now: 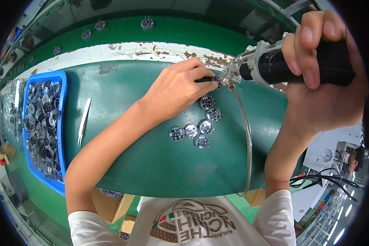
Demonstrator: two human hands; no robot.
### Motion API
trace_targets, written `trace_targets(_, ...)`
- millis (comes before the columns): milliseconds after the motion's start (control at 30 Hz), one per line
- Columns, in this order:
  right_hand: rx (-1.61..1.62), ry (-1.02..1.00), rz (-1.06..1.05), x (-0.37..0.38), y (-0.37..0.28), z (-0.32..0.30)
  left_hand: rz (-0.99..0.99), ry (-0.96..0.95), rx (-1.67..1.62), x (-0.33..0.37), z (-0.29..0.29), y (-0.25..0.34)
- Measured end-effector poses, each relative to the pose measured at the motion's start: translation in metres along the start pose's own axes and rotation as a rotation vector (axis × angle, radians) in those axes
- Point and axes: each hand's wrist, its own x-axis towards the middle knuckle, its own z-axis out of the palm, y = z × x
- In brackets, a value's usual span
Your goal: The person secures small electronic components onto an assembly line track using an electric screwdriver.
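My right hand (315, 61) is wrapped round a black cylindrical tool (279, 65), held sideways above the right of the bench. A metal head (231, 73) sits at the tool's left end, and a clear hose (247, 135) curves down from it. Beside that head, the fingers of my left hand (180, 88) pinch a small round electronic part (217, 81), partly hidden by them. Just below lie several loose round parts with circuit boards, among them one (206, 102) near my left fingers and one (176, 133) farthest left.
A blue tray (63, 119) heaped with grey round parts stands at the left. White tweezers (84, 122) lie beside it on the green mat (151, 164). Past the worn white ledge (139, 49), a green belt (123, 30) carries several round parts. Black cables (328, 177) hang at right.
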Motion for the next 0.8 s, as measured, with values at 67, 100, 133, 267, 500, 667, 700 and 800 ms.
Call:
trace_targets(67,0.007,0.009,0.005,0.000,0.002,0.001,0.004,0.002,0.004,-0.001,0.000,0.000)
trace_targets(100,0.007,0.008,0.005,0.000,0.003,-0.001,-0.001,0.000,0.003,-0.001,0.000,0.000)
trace_targets(133,0.055,-0.036,-0.027,0.000,0.005,-0.004,-0.006,-0.002,0.002,-0.001,0.000,0.000)
trace_targets(267,0.184,-0.071,-0.180,-0.001,0.025,-0.024,0.003,-0.005,-0.005,0.001,0.000,0.001)
trace_targets(500,-0.126,0.228,-0.116,0.009,0.019,0.022,-0.006,-0.001,-0.019,0.005,0.001,0.003)
trace_targets(667,-0.359,0.700,-0.184,0.019,0.037,0.050,-0.018,-0.003,0.017,0.000,-0.002,0.002)
trace_targets(700,-0.361,0.701,-0.186,0.019,0.034,0.051,-0.016,-0.006,0.014,0.001,-0.002,0.002)
trace_targets(800,-0.346,0.667,0.012,0.016,0.021,0.056,-0.008,-0.007,0.014,0.004,-0.002,0.002)
